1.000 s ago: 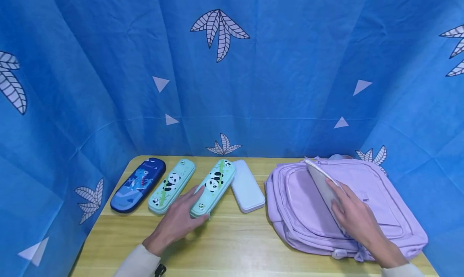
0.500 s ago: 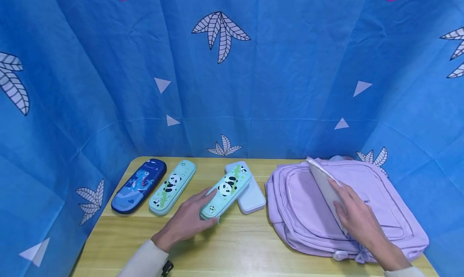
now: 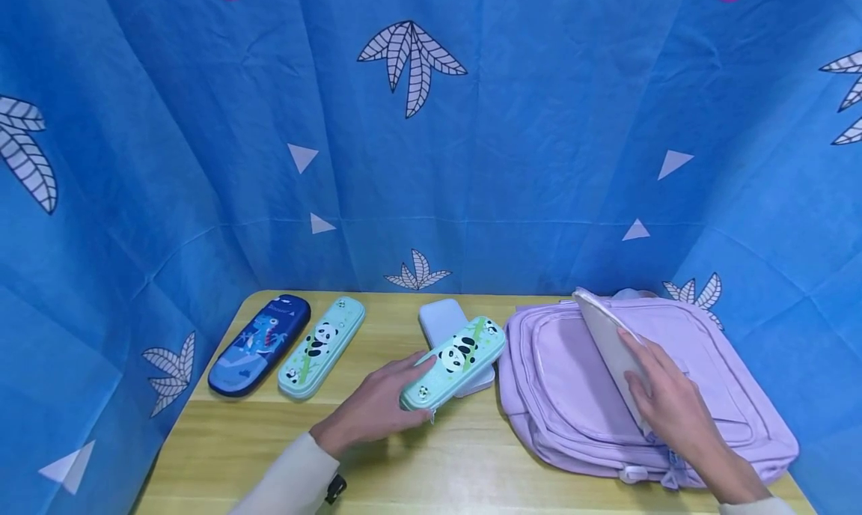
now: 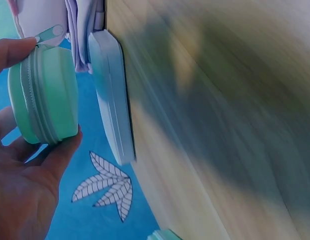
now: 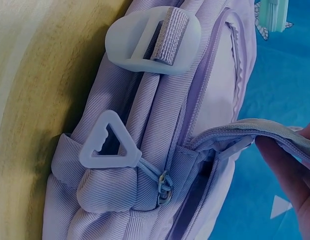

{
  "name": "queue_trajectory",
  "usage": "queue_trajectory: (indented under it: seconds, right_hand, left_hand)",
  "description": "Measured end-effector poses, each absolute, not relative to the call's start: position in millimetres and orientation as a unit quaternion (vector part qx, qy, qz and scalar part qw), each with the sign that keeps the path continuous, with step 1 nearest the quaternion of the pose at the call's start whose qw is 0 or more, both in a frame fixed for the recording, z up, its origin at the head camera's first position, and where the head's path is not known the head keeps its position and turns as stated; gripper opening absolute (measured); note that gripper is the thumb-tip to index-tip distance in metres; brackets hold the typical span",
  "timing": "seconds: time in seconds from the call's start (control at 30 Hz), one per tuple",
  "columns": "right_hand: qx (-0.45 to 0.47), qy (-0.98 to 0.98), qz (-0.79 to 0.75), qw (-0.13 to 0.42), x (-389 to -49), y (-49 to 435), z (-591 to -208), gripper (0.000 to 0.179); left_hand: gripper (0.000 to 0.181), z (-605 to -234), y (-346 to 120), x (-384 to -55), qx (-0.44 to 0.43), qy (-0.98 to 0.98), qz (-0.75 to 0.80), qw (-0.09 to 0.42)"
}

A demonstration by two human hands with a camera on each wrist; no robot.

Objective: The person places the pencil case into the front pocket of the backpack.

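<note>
The left hand [image 3: 377,410] has its fingers and thumb curled round one end of a mint green panda pencil case [image 3: 453,362]. The case is up off the table, tilted, with its far end over a pale blue pencil case [image 3: 441,322] that lies flat. In the left wrist view the fingers [image 4: 25,165] wrap the green case's rounded end, and its zip pull points toward the bag.

The right hand [image 3: 663,395] pinches the open flap [image 3: 609,343] of a lilac backpack [image 3: 707,380] and holds it lifted, so the pocket underneath gapes open. The right wrist view shows the thumb under the flap's zip edge, but not much more of the hand. The backpack lies flat on the right side of the wooden table [image 3: 269,440].

The panda case is just beside the backpack's left edge, not inside it. I think the job is partway along: the pocket is open and one case is picked up and nearly there, but it is not yet in.

A second panda pencil case [image 3: 322,347] and a dark blue dinosaur pencil case [image 3: 259,344] lie side by side on the left of the table, untouched. The pale blue one is also on the table. A blue curtain with leaf shapes [image 3: 411,62] hangs all around.
</note>
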State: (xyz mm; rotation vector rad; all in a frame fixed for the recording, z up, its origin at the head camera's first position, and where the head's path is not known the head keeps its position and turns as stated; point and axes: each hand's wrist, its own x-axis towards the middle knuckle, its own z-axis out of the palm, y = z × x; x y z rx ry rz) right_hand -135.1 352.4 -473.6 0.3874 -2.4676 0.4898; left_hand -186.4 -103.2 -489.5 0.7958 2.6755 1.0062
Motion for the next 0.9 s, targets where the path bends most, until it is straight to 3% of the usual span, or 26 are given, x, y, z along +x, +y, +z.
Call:
queue_trajectory:
  seconds: [0.9]
  right_hand:
    - [0.147, -0.923, 0.186, 0.303, -135, 355, -472, 0.09]
  left_hand:
    - [0.085, -489, -44, -190, 0.362, 0.88, 0.29, 0.102]
